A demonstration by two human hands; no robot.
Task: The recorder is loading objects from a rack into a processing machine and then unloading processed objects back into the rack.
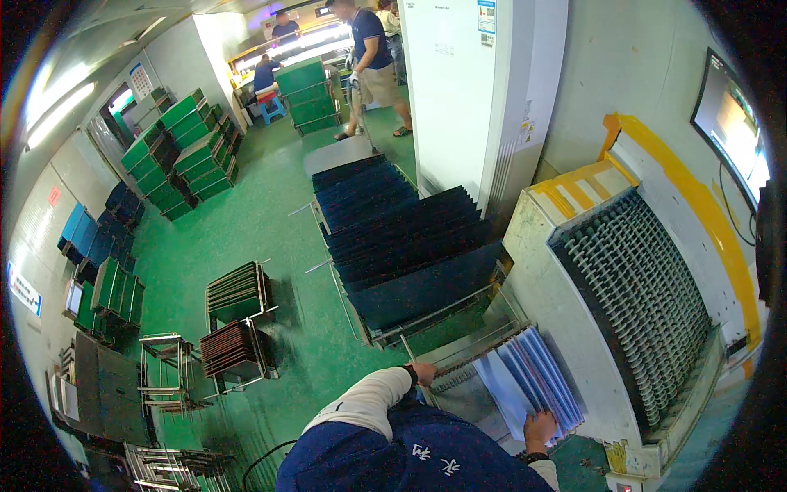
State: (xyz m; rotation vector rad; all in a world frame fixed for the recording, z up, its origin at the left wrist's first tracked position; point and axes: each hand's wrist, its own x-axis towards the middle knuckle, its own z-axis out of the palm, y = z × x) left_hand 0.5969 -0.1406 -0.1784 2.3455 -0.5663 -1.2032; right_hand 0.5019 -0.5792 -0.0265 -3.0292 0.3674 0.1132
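Observation:
My left hand is closed around the near left end of a metal rack, with its fingers partly hidden. Several thin, pale blue-white panels stand side by side in that rack, leaning slightly. At the lower edge of the panels, my right hand has its fingers curled over the edge of one; exactly how many it grips I cannot tell. Just beyond the rack, a row of dark blue panels stands upright in wire racks.
A machine with rows of rollers stands to the right, below a wall screen. A tall white cabinet rises ahead. Smaller racks and green stacks occupy the left floor. Farther off, a person holds a cart handle.

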